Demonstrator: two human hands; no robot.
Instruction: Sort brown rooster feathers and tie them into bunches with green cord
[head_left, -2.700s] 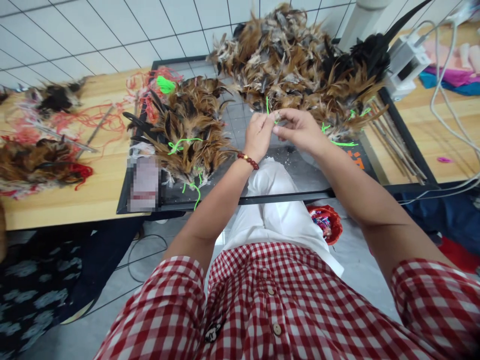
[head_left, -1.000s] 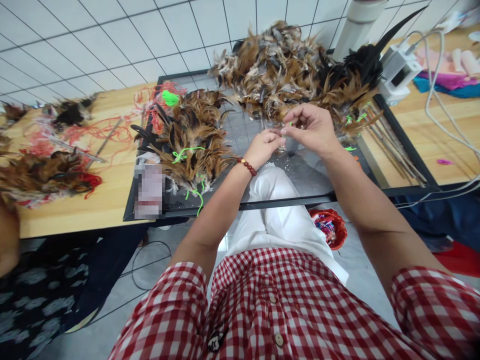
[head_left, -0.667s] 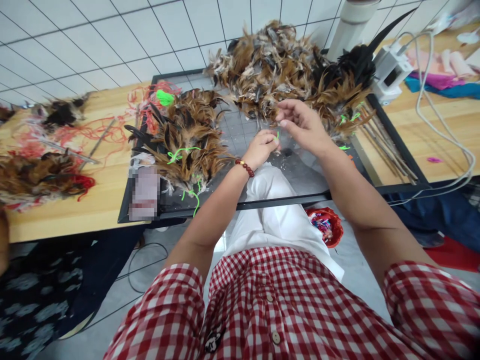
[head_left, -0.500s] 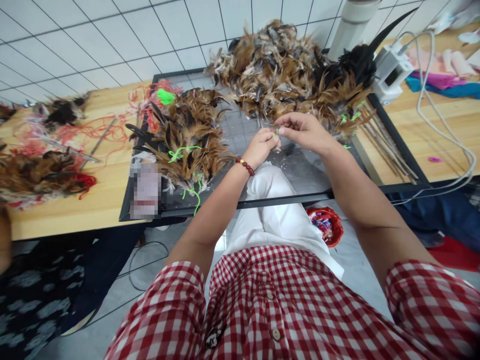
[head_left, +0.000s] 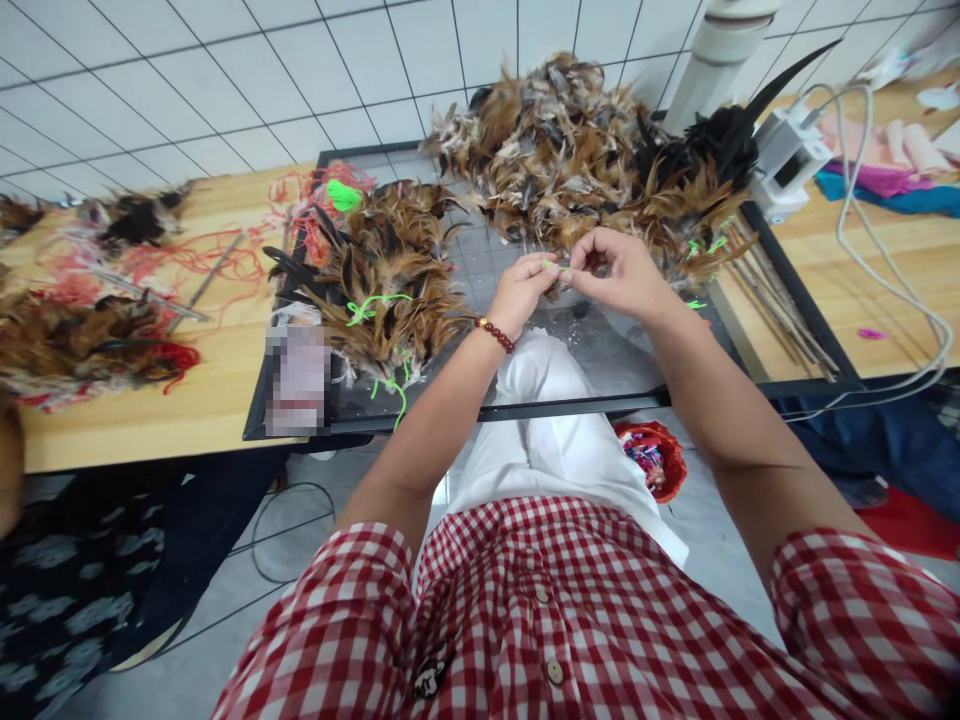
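Since half a second earlier, the bright-green thin strand had tipped from upright to nearly level. Since a little before that, the right hand had come in from clear of the left hand to just beside its fingertips.

Left hand: thumb and forefinger pinched together on the strand; a bracelet of dark red round beads at the wrist. Right hand: thumb and forefinger curled into a narrow ring, tips close together; could not tell whether they gripped the strand's end.

Position: both hands above a black-framed, dark grey flat panel on the pale wooden tabletop, the strand between the fingertips. Beyond them, a large heap of brown, black and greyish feathers. To the left, a smaller heap of brown and black feathers, green threads lying on it, a bright-green bundle of yarn at its far end. To the right, thin brown sticks along the frame.
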